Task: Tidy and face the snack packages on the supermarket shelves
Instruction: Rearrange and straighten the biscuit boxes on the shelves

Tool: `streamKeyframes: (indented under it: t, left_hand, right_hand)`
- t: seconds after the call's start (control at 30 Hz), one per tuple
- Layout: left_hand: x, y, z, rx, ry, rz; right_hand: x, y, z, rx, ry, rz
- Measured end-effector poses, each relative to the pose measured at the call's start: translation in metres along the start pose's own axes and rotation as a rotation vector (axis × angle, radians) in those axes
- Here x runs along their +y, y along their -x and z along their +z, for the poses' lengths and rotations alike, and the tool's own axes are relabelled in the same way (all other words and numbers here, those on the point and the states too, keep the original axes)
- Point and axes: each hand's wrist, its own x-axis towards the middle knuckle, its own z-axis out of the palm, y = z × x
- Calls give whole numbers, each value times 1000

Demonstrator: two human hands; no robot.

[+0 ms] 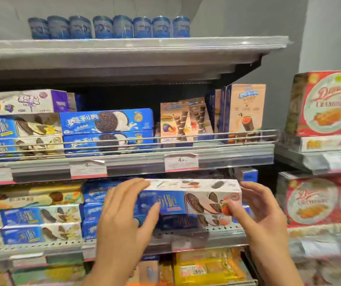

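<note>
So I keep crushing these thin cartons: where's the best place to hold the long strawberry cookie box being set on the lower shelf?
Hold the strawberry cookie box by its two short ends, coming from the front, one hand per end, much as the left hand and right hand sit now. It lies lengthwise with its broad face outward, and the ends likely resist squeezing better.

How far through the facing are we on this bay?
Done, apparently: the blue sandwich-cookie boxes on the middle shelf sit stacked, fronts out. In hand: the left hand and right hand hold a strawberry cookie box at the lower shelf. Left: the wafer-roll boxes lean unevenly, and the bottom shelf's yellow packs look untouched.
</note>
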Motion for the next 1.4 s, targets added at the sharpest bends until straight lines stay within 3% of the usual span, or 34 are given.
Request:
streamKeyframes:
  t: [0.07,0.17,0.3,0.43,0.53,0.67,0.87,1.03,1.23,1.4]
  left_hand:
    - [3,15,14,69,120,-237]
    - [8,32,38,12,308,-508]
    - [24,37,64,-107,489,-598]
    - [32,35,83,-124,565,-676]
    - [34,33,92,-125,604,-706]
    - [33,29,99,-65,611,-725]
    - [28,22,105,-78,575,-740]
    - [24,16,109,-161,390,-672]
    - [21,12,110,-203,77,-548]
    - [12,8,109,-240,17,-552]
  right_hand:
    - [11,0,-24,54,12,15]
    - [27,-2,-50,99,22,28]
    - [40,-3,-62,90,31,30]
    - [54,-8,-62,100,66,11]
    - [61,-16,-60,89,139,-7]
    - [55,-26,-49,75,425,-100]
    - [53,-36,-30,-15,632,-60]
    - [57,-37,-26,-66,655,29]
    - [56,-49,-18,-114,913,15]
    - [55,-57,-13,-192,954,101]
